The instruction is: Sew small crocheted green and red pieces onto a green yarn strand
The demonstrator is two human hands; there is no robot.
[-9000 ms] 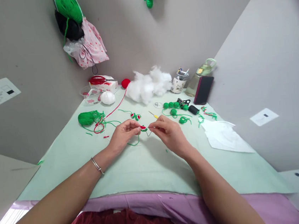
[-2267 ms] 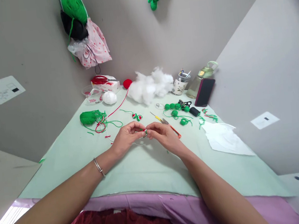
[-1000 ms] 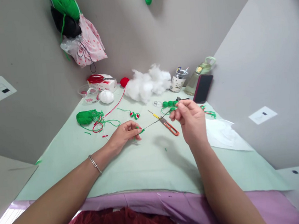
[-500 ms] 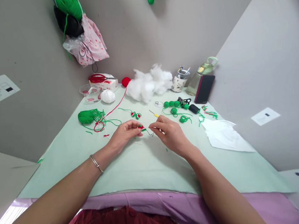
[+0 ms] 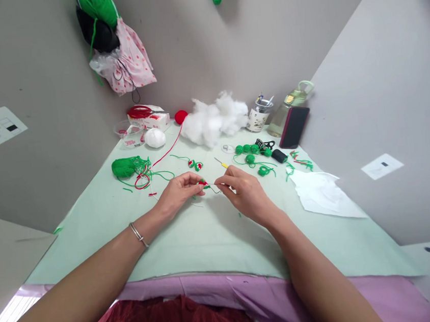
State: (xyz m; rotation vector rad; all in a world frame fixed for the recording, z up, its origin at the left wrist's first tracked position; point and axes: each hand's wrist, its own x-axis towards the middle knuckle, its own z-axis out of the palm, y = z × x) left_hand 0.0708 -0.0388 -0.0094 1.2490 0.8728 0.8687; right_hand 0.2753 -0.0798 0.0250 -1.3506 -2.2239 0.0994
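My left hand (image 5: 183,191) pinches a small red, green and white crocheted piece (image 5: 203,183) between thumb and fingertips. Opposite it, my right hand (image 5: 241,186) is closed on a thin needle (image 5: 212,184) that reaches toward the piece. A dark thread (image 5: 215,190) loops between the two hands. Just beyond my right fingers lies a yellow-handled crochet hook (image 5: 223,165). Two similar small crocheted pieces (image 5: 195,165) rest behind my left hand, with a green yarn tail.
Green yarn (image 5: 125,167) lies tangled at left. White stuffing (image 5: 214,120) is heaped at the back, beside a red yarn ball (image 5: 181,117). Green crocheted balls (image 5: 251,149), a phone (image 5: 294,127), a bottle (image 5: 284,112) and white paper (image 5: 322,193) are at right. Scissors (image 5: 143,112) rest on a box.
My right hand has barely shifted, and the thin needle between the hands shows more clearly. The dark thread hangs slightly differently. My left hand keeps its hold on the crocheted piece.
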